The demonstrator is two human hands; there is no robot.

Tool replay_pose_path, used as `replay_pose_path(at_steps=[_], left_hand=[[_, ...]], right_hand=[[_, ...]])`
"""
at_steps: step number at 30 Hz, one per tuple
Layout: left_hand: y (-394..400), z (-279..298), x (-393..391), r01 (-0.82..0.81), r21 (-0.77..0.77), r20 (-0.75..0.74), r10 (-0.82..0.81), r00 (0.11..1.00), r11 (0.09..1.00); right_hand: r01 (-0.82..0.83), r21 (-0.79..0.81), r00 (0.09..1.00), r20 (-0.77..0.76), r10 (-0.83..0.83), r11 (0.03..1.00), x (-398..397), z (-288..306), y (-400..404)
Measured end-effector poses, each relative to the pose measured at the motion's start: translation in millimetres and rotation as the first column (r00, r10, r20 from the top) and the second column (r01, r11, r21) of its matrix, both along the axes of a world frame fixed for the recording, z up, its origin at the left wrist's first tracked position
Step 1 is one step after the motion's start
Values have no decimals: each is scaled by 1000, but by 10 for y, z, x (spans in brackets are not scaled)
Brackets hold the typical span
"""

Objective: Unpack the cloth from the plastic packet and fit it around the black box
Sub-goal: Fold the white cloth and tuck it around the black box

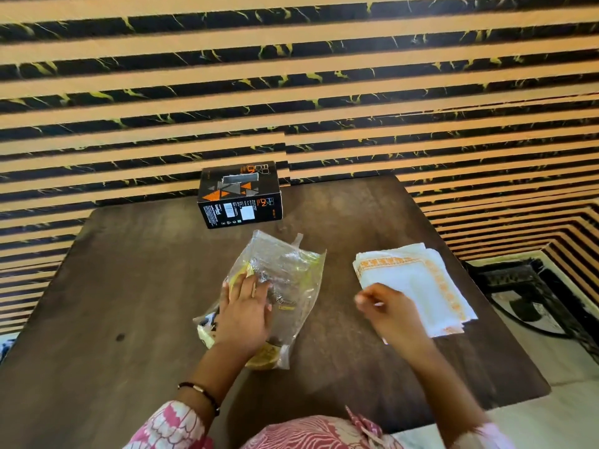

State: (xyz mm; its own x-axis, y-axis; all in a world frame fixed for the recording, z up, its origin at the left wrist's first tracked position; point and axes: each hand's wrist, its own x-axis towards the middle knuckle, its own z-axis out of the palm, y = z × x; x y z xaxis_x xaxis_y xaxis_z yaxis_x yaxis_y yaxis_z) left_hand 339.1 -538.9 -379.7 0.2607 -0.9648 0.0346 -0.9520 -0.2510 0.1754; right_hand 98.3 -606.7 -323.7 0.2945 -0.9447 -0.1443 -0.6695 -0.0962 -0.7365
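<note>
A black box (239,194) with orange triangles stands at the table's far edge, against the wall. In front of it lies the crumpled clear plastic packet (288,273), with yellow print showing at its near end. My left hand (246,311) lies flat on the packet, fingers spread. To the right, a folded white cloth (418,283) with an orange patterned border rests on the table, out of the packet. My right hand (385,307) hovers at the cloth's near left corner, fingers loosely curled and blurred; whether it touches the cloth is unclear.
The dark wooden table (129,286) fills the middle of the view. A striped orange-and-black wall rises right behind it. A black ornate metal object (531,296) sits on the floor past the table's right edge.
</note>
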Motion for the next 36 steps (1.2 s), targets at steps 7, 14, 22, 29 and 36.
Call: replay_pose_path(at_steps=[7, 14, 22, 29, 36], left_hand=[[214, -440, 194, 17, 148, -39, -12, 999, 989], [704, -546, 288, -238, 93, -75, 245, 967, 967], [1394, -565, 999, -429, 130, -75, 440, 895, 894], [1804, -530, 1634, -454, 184, -93, 475, 875, 872], [1895, -455, 1994, -408, 236, -11, 423, 906, 882]], right_hand=[[-450, 8, 861, -259, 437, 893, 1011, -690, 261], [-584, -119, 703, -569, 427, 803, 1223, -1164, 485], [-717, -128, 611, -590, 529, 685, 2062, -1158, 929], [-748, -148, 587, -604, 540, 647, 2719, -1137, 1288], [-726, -227, 629, -602, 492, 649, 2994, -1086, 1455]])
